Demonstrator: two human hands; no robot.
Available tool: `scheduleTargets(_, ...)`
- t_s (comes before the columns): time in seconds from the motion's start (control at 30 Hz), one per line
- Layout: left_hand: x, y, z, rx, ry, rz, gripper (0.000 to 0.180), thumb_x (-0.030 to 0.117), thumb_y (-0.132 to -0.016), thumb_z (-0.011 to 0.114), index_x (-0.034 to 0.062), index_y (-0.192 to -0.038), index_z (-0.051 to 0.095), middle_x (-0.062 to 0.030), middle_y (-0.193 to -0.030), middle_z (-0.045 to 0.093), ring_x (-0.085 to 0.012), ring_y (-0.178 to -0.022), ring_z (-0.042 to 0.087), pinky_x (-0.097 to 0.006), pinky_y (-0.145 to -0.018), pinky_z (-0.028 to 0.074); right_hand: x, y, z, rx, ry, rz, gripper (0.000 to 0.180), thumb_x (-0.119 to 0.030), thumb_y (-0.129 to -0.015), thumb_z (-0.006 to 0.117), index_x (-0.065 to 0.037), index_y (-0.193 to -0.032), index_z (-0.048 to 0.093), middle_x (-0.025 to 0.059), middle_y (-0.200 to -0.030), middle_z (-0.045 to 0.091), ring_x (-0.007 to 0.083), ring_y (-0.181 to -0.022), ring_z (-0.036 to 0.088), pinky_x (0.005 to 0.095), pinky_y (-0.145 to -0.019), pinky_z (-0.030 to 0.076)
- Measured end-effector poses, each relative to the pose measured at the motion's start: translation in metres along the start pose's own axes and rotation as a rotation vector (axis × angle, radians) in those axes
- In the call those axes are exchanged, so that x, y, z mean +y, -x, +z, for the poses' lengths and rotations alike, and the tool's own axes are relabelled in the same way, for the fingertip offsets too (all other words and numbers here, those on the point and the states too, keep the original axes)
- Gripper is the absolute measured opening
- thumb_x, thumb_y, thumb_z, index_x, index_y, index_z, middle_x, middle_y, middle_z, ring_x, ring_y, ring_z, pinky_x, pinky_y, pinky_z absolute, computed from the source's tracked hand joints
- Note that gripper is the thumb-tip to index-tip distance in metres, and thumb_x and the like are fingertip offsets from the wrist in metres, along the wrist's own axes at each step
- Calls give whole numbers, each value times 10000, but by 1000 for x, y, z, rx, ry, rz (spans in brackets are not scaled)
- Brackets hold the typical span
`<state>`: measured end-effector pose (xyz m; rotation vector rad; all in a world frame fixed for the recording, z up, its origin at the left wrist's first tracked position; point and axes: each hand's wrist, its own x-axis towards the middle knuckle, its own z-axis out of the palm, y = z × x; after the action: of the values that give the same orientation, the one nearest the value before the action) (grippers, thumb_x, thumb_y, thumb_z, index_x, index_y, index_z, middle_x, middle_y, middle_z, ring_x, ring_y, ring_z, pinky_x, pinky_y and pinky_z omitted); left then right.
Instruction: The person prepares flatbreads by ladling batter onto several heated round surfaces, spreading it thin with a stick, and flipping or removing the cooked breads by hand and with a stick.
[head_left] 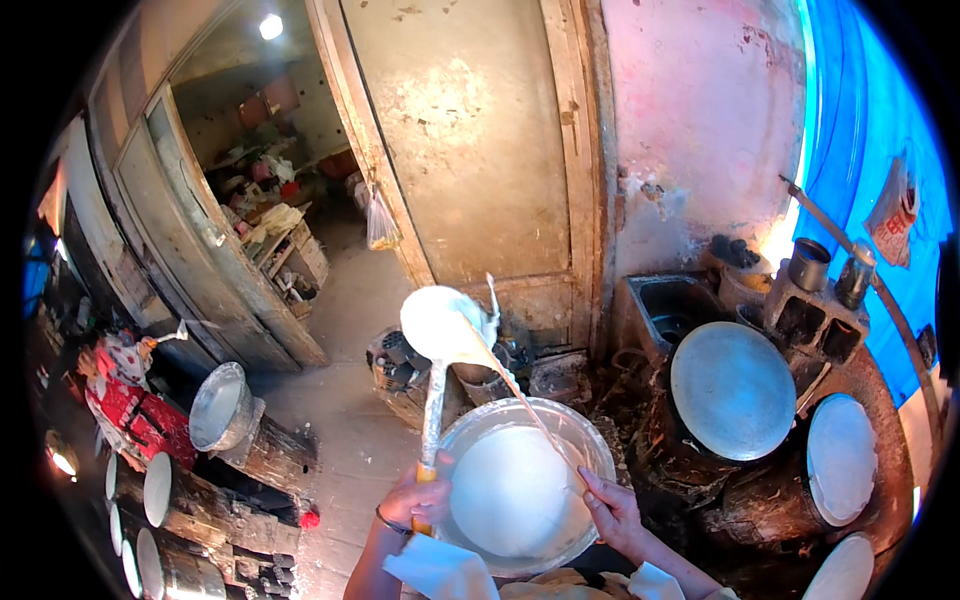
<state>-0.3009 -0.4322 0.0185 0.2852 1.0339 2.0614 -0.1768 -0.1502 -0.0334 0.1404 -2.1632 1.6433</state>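
My left hand (418, 497) is closed round the yellow end of a long-handled ladle (434, 410). Its round head, coated in white, is raised beyond the far rim of a wide basin (597, 432). In my right hand (612, 510) is a thin wooden stick (518, 394), slanting up and left so that its far end lies against the ladle's head. A white batter-like liquid (508, 488) fills much of the basin in front of me, between my two hands.
Round flat griddle plates (733, 390) top drum-like stoves at right, with another plate (841, 460) beside. A blackened sink (672, 305) and a hollow block (812, 318) stand behind. At left, a person in red (145, 415) sits near a metal bowl (218, 408) and more stoves.
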Motion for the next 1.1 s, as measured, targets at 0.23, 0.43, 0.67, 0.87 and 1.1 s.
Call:
scheduleTargets(0.23, -27, -42, -31, 65, 192, -479, 252, 56, -883, 431, 129, -1123, 422, 48, -563, 327, -5, -390, 296, -158, -358, 252, 41, 7, 9, 57, 376, 291, 322, -95, -785, 612, -80, -1105, 589, 129, -701, 567, 218, -624, 561, 293, -571, 445)
scheduleTargets(0.43, -45, -120, 46, -170, 62, -628, 254, 67, -872, 455, 101, -1119, 405, 35, -563, 326, -19, -405, 303, -165, -360, 258, 39, 48, -52, 306, 574, 335, 275, -139, -738, 648, -122, -1013, 638, 156, -696, 563, 306, -637, 580, 382, -569, 483)
scheduleTargets(0.67, -113, -221, 205, -484, -191, -680, 401, 152, -889, 480, 166, -1226, 263, 0, -619, 367, -61, -439, 336, -198, -393, 303, 45, 97, -135, 831, 533, 221, 304, -18, -735, 638, 2, -1033, 582, 82, -656, 549, 139, -548, 502, 264, -489, 407)
scheduleTargets(0.87, -247, -305, 286, -473, -459, -596, 604, 64, -815, 477, 165, -1333, 184, -25, -592, 403, -100, -437, 405, -252, -401, 384, 81, 111, -187, 1220, 181, 485, 244, -36, -768, 616, 15, -1006, 592, 4, -719, 581, 44, -600, 481, 203, -533, 407)
scheduleTargets(1.1, -323, -398, 271, -355, -1474, -26, 552, 115, -743, 498, 184, -1284, 411, -176, -822, 600, -280, -710, 603, -374, -627, 485, 151, 98, -234, 1221, -68, 597, 249, -35, -792, 577, 34, -1032, 574, 66, -811, 625, 78, -728, 551, 229, -649, 458)
